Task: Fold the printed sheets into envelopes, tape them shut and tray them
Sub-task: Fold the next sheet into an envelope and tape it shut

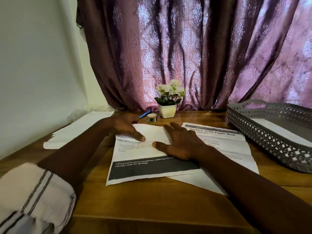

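The grey perforated tray (pixel 263 132) stands at the right edge of the wooden table (pixel 152 203), its near wall a lattice of cut-outs. Inside it lies white paper (pixel 276 130), flat on the tray floor; whether this is a folded envelope or a plain sheet cannot be told.

The printed sheet (pixel 143 159) being worked lies at the centre of the table, text side up, with a dark band of white lettering across its lower part. Its top portion is folded down toward the person, blank side showing. The left hand (pixel 125 127) rests on this flap with fingers extended and the thumb pressed at the fold edge. The right hand (pixel 182 142) lies flat on the flap with fingers spread, thumb on the fold edge. Neither hand grasps anything.

A second printed sheet (pixel 224 141), headed "Replace Toilet Paper Roll", lies partly beneath the first, between it and the tray. A stack of blank sheets (pixel 76 130) lies at the left table edge. Behind the hands stand a tape roll (pixel 151 118), a blue pen (pixel 144 114) and a white potted plant (pixel 168 102), in front of a purple curtain (pixel 194 48).
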`<state>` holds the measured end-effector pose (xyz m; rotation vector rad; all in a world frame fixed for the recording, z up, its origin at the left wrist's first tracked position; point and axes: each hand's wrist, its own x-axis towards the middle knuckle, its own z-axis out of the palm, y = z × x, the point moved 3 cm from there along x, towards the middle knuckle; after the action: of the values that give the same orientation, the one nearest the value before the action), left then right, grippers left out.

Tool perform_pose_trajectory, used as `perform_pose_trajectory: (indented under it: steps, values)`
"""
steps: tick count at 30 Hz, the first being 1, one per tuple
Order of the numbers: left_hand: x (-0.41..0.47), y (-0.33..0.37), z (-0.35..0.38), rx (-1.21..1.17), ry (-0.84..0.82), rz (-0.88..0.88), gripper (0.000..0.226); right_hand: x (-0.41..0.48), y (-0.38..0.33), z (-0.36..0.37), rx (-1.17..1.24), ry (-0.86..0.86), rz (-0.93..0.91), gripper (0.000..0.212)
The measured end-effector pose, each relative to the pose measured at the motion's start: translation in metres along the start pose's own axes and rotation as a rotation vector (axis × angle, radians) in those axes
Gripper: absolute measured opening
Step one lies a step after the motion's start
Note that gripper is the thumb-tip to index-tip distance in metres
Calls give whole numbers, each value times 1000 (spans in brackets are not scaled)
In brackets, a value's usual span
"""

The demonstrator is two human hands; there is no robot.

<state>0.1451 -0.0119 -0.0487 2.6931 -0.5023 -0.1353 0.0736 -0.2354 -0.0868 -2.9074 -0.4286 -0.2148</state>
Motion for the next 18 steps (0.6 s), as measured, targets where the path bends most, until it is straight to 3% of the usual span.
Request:
perform_pose_trajectory:
  steps: [2,5,7,9,11,13,15,18]
  values:
    - [3,-2,0,-32,191,104,64,8,4,-2,229,208,-25,92]
    - [-6,7,1,107,476,327,42,19,16,-8,821,541,51,73]
    - [-16,20,1,166,596,460,32,20,24,-15,1270,578,176,44]
    - [-23,31,2,249,663,530,31,17,29,-18,1477,473,264,36]
    - [-25,39,5,370,660,528,33,14,39,-18,1337,398,262,29]
    - [-26,42,8,495,563,468,34,12,45,-16,926,315,139,12]
    - [-26,43,13,602,426,423,35,8,41,-12,502,168,6,16]
    - [-28,42,23,498,263,324,60,9,37,-12,332,152,-36,20]
